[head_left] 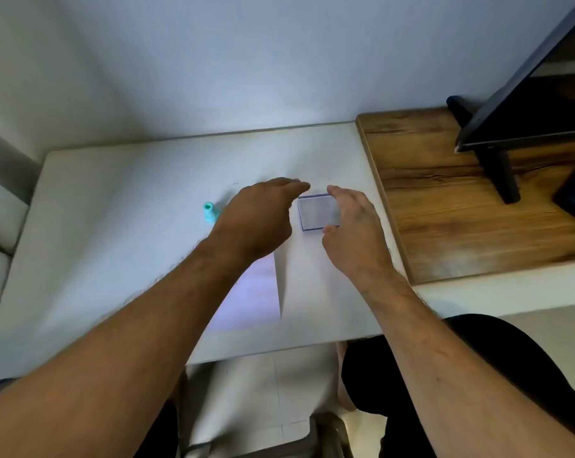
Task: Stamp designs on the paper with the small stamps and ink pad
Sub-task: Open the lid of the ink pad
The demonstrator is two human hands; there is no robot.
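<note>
1. Nearest the camera, two bare forearms reach forward over the near edge of a white table [81,259]; dark-clothed legs and a tiled floor show below it.
2. A sheet of paper [249,292] lies flat on the table between the forearms, partly covered by the left arm. No stamped mark can be made out on the visible part.
3. The right hand [355,233] curls round the right side of the ink pad [317,211], a small rectangular case with a clear lid; index finger at its far edge, thumb at its near corner, loosely gripping it.
4. The left hand [256,219] hovers just left of the pad, fingers extended towards its far left corner; whether they touch it I cannot tell.
5. A small teal stamp [209,212] stands upright on the table, just left of the left hand.
6. Far right, a wooden board [444,206] adjoins the table and carries a dark monitor [527,94] on a stand.
</note>
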